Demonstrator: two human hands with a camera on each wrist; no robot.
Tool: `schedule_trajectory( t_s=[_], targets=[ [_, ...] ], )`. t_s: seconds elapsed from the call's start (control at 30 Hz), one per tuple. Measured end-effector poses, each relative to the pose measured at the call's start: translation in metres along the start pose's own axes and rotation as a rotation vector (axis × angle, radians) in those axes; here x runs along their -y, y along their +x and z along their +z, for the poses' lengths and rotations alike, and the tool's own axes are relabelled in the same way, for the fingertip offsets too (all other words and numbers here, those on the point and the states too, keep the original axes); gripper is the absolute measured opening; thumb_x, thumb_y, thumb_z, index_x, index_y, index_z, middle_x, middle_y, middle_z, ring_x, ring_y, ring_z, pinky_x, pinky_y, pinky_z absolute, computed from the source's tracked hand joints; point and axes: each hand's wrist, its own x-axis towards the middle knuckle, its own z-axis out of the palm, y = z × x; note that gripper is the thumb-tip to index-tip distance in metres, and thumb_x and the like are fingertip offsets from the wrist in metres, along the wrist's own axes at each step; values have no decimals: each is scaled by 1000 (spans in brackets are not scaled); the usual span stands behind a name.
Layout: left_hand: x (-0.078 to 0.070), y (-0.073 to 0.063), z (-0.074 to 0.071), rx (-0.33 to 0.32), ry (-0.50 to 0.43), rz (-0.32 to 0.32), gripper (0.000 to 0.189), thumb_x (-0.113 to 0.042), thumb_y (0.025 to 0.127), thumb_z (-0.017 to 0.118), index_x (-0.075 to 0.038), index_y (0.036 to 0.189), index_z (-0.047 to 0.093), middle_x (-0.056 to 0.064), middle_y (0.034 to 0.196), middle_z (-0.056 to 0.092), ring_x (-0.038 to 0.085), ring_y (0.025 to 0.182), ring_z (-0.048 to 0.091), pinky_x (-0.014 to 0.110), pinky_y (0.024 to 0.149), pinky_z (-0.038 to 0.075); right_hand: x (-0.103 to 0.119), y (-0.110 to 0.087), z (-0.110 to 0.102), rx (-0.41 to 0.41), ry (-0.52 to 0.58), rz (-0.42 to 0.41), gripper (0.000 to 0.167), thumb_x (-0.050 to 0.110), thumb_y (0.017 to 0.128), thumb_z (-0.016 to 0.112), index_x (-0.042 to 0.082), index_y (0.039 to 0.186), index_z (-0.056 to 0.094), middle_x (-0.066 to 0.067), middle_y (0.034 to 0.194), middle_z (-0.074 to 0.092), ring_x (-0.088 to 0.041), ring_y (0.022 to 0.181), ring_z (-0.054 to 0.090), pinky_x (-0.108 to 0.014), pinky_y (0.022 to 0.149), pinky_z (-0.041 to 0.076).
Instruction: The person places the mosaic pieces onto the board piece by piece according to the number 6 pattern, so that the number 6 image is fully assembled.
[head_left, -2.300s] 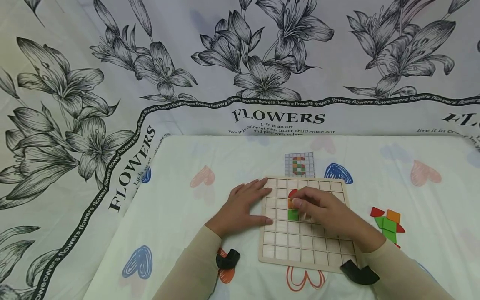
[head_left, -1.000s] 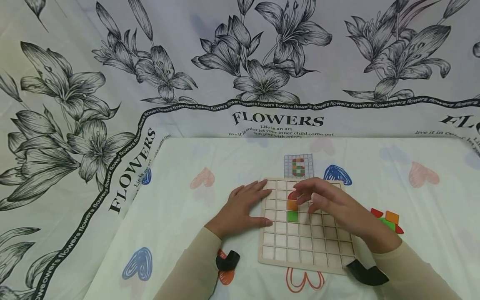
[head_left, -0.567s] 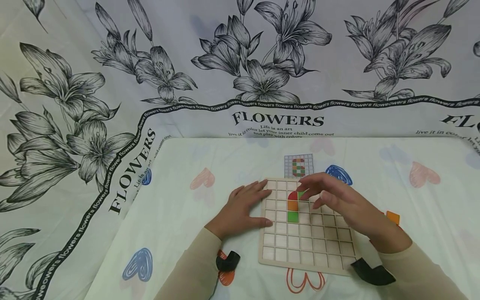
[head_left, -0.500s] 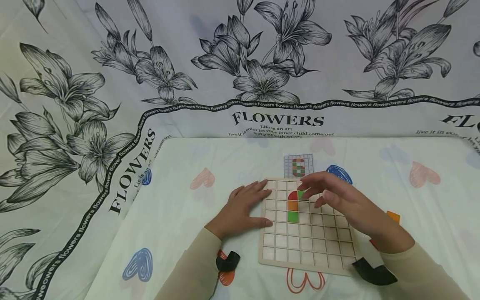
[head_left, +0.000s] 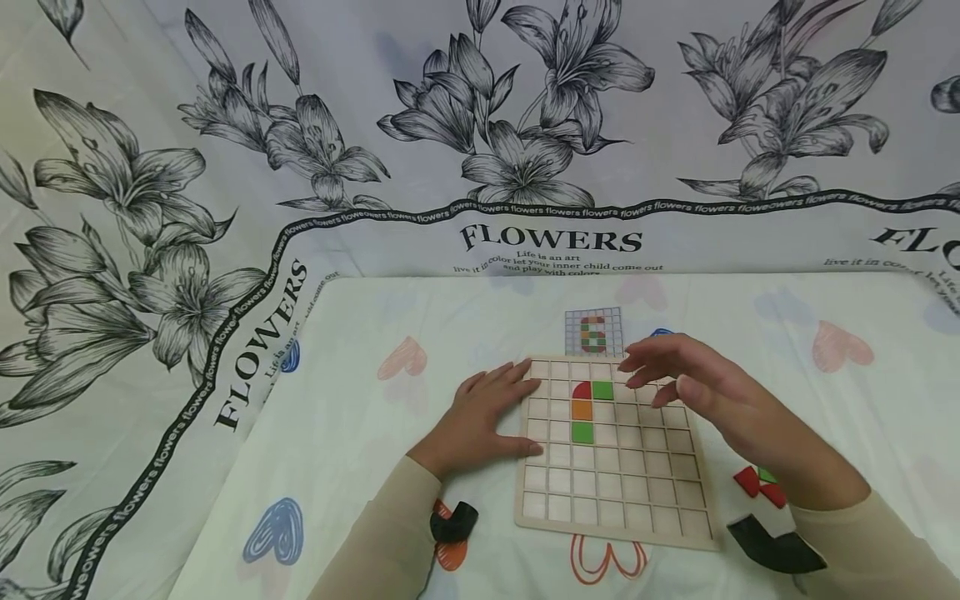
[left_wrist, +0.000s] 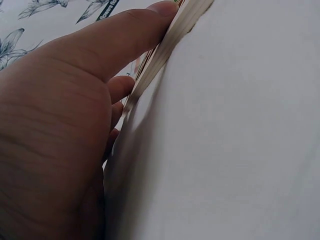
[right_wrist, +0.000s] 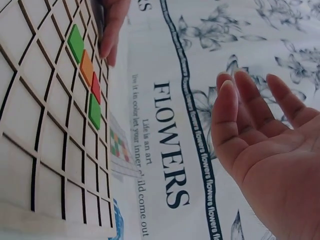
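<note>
My left hand (head_left: 480,417) rests on the left edge of a wooden grid board (head_left: 637,483), fingers spread. In the left wrist view its thumb (left_wrist: 145,22) touches the board's edge. Above the board's right side hovers my right hand (head_left: 720,396), fingers loosely bent with nothing between them; the right wrist view shows a bare palm (right_wrist: 280,170). A rounded red tile (head_left: 582,391) sits in a cell, a green square tile (head_left: 602,390) to its right. Below the red one lies an orange square tile (head_left: 582,410), then another green tile (head_left: 582,432).
Behind the board lies a small pattern card (head_left: 593,332) showing a coloured figure on a grid. Loose tiles, including a red one (head_left: 747,481), lie right of the board, partly hidden by my right forearm. The cloth (head_left: 352,433) has printed hearts.
My right hand has let go of the green square tile beside the red one, its fingers have loosened, and it has moved right, uncovering that tile. My left hand keeps its place.
</note>
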Motion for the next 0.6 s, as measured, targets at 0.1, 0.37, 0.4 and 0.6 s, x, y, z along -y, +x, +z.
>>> schedule_trajectory(
  t_s=[0.1,0.37,0.4,0.6],
  targets=[
    [-1,0,0,6,6,-5,93,-63,91,81,-25,169,46,-12,179,19,8,163,11,48,129,10,1,-4,-4,2,-12,7,46,0,112,36,3,156,50,-18,145,59,-27,126,62,-31,96,55],
    [-3,-1,-2,14,12,-8,95,-63,91,81,-25,169,44,-11,180,18,10,163,11,48,129,10,-2,-17,-12,-2,-30,-20,44,1,112,37,-3,153,50,-20,144,59,-26,125,62,-29,95,55],
    [-3,-1,-2,13,13,-7,95,-63,91,81,-25,169,44,-11,180,19,10,163,11,48,129,10,-2,-18,-12,-3,-22,-25,44,1,112,36,-3,153,50,-20,145,59,-26,125,61,-29,96,54],
    [-3,-1,-1,9,15,-2,94,-64,91,81,-25,169,45,-11,180,19,10,163,11,48,129,10,3,-28,-19,-17,-32,-10,44,4,113,34,-8,153,47,-22,143,59,-26,126,61,-28,97,53]
  ],
)
